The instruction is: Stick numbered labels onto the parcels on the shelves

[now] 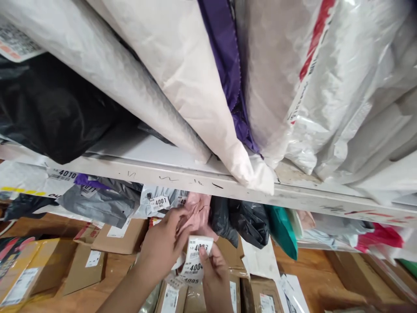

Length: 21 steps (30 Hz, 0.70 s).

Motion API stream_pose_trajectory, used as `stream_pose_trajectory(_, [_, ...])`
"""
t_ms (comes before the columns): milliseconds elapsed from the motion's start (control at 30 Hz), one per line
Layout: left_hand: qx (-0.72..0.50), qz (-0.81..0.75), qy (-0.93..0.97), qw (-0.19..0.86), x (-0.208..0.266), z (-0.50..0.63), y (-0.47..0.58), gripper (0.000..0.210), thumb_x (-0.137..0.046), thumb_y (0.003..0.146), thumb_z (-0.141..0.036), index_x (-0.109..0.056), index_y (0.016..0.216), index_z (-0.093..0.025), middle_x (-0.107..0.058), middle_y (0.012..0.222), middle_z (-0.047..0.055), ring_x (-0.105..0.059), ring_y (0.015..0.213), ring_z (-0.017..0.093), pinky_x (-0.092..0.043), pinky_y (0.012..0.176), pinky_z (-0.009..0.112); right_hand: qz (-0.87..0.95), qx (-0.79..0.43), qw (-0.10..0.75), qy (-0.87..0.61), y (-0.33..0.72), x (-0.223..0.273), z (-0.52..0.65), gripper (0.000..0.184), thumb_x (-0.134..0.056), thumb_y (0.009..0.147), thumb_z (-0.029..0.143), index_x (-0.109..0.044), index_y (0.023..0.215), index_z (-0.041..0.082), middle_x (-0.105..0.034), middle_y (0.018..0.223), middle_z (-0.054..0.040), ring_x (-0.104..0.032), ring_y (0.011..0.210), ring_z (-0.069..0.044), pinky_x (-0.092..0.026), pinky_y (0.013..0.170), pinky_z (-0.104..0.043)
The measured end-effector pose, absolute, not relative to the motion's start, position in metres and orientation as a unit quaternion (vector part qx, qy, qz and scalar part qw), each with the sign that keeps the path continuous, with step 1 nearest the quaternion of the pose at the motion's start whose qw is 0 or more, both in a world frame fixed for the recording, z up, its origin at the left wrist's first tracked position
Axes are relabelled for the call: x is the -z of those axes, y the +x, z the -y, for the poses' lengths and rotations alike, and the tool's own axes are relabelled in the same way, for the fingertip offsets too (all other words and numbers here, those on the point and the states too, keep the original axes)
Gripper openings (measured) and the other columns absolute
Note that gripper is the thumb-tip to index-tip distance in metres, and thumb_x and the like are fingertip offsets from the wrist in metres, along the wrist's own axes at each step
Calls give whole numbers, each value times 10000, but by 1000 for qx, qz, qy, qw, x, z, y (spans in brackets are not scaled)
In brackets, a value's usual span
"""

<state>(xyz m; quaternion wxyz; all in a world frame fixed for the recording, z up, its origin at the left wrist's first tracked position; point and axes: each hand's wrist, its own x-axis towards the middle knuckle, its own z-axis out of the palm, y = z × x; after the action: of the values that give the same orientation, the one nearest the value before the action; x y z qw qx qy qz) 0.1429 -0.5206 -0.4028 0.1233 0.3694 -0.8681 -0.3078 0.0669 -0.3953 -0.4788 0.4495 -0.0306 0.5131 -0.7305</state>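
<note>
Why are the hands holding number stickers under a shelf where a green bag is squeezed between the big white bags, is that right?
Not quite. In the head view the bag squeezed between the big white bags is purple, not green. The rest fits: the left hand and right hand hold the number stickers below the shelf.

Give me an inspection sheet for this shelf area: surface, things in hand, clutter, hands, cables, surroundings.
Surface: white metal shelf, its front edge scribbled with pen marks.
Job's things: strip of numbered labels held between both hands; pink parcel just behind them.
Clutter: black bag, grey bag, teal bag and a tag reading 4001 under the shelf.
Hands: left hand grips the labels from the left; right hand pinches them from below.
Cables: nothing seen.
Surroundings: white mailers and a purple bag stacked above; cardboard boxes on a wooden floor below.
</note>
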Motion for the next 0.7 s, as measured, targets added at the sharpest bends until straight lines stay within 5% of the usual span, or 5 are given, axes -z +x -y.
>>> stream_pose_trajectory(133, [332,864,369,86,399,523,137,347,-301,867,-192,-625,966,-263,-614,994,27,-632,807,160,-472,727,286,-542,721,426,-76,57,465,418,315,-679,733,485,-624,774,178,-621,631,-7,-519,558,-132,-438,540,-238])
stream_pose_trajectory(267, [399,833,371,101,396,526,136,297,-403,885,-362,-634,1060,-298,-633,1000,-1,-619,814,144,-472,697,243,-579,733,342,-105,59,459,441,396,-670,702,540,-572,624,164,-525,552,21,-431,532,-106,-401,510,-223])
stream_pose_trajectory(400, [370,841,370,140,404,527,134,229,-461,881,-391,-638,893,-247,-661,861,-20,-615,734,135,-459,676,246,-618,738,253,-93,60,458,452,447,-657,705,545,-516,520,163,-448,505,43,-386,522,-91,-408,525,-221])
stream_pose_trajectory(533, [323,851,376,177,416,527,134,251,-417,918,-343,-647,981,-266,-699,995,-20,-648,904,146,-463,777,252,-582,721,371,-64,61,459,449,404,-734,623,533,-652,713,148,-576,560,18,-468,511,-112,-406,475,-226])
stream_pose_trajectory(700, [219,872,400,176,420,521,133,288,-422,916,-283,-648,1095,-303,-711,994,-14,-674,831,163,-463,653,250,-533,734,418,46,72,469,445,463,-733,615,568,-701,775,135,-712,726,-74,-629,653,-208,-495,570,-291])
